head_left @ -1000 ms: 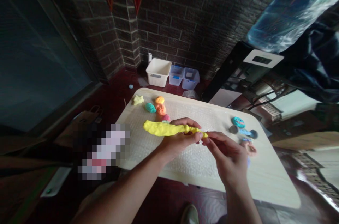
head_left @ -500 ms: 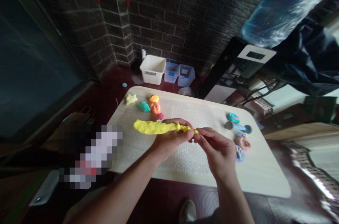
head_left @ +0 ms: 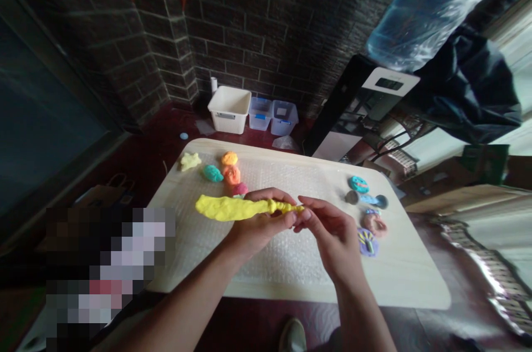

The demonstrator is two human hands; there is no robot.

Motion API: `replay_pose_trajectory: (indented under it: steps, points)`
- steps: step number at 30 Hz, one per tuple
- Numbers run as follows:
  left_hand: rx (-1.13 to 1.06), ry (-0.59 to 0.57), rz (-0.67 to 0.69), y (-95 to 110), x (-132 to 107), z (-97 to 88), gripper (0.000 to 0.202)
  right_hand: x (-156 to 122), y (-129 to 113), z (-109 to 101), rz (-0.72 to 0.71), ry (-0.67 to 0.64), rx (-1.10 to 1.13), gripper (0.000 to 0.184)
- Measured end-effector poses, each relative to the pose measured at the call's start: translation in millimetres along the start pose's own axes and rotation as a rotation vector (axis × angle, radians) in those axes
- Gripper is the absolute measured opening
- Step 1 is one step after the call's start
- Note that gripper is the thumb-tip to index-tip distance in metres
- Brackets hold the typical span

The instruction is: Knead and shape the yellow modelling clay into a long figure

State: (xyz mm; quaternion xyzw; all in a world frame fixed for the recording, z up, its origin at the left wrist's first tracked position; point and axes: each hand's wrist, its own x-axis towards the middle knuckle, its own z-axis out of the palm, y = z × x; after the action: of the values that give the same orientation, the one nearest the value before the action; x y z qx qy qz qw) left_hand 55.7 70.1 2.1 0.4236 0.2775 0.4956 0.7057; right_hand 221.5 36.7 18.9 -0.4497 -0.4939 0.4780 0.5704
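Observation:
A long piece of yellow modelling clay (head_left: 233, 208) is held above the table, broad and flat at its left end and narrowing to a ridged, thin stem at the right. My left hand (head_left: 266, 219) is closed around the stem, thumb on the near side. At the stem's right tip, the thumb and fingers of my right hand (head_left: 330, 227) pinch the clay; the very end is partly hidden by them. Beyond my left hand lie clay lumps: orange (head_left: 231, 175), yellow-orange (head_left: 229, 158), teal (head_left: 213, 173), magenta (head_left: 240, 189) and a pale yellow star (head_left: 190, 161).
Bubble wrap (head_left: 282, 252) covers much of the wooden table (head_left: 409, 280). On its right are a teal clay disc (head_left: 358, 184), a dumbbell-shaped piece (head_left: 368, 199), a pinkish-brown piece (head_left: 375, 225) and a purple piece (head_left: 368, 243). A white bin (head_left: 229, 113) and a water dispenser (head_left: 353, 102) stand behind.
The view has shifted slightly, so the table and its things sit further left. My right fingers have shifted on the stem tip, with the index finger lifted more. Both hands still hold the clay.

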Motion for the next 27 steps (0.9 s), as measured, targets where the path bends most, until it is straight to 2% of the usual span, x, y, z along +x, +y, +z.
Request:
replay_pose_trajectory:
  steps: [2,5,7,9,12,17,21,27]
  points:
    - [-0.035,0.010,-0.017,-1,2,0.2,0.029,2,0,1,0.023,-0.031,-0.018,0.014]
    - [-0.221,0.057,-0.069,-3,5,3.8,0.054,3,-1,2,-0.015,-0.021,0.008,0.009]
    - [-0.360,0.084,-0.147,-6,6,7.7,0.066,3,0,2,-0.060,0.018,0.018,0.013]
    - [-0.460,0.083,-0.239,-9,7,10.9,0.064,4,0,0,-0.089,0.042,-0.010,0.017]
    - [-0.506,0.074,-0.311,-12,10,12.3,0.049,5,0,-5,-0.129,0.063,-0.085,0.021]
    - [-0.390,0.173,-0.239,-7,15,6.1,0.034,9,-1,-11,-0.212,0.027,-0.212,0.021]
    - [-0.319,0.147,-0.177,1,15,2.2,0.032,11,0,-13,-0.245,-0.049,-0.282,0.022]
    - [-0.247,0.153,-0.145,1,14,-1.5,0.036,9,-1,-13,-0.210,-0.027,-0.222,0.028]
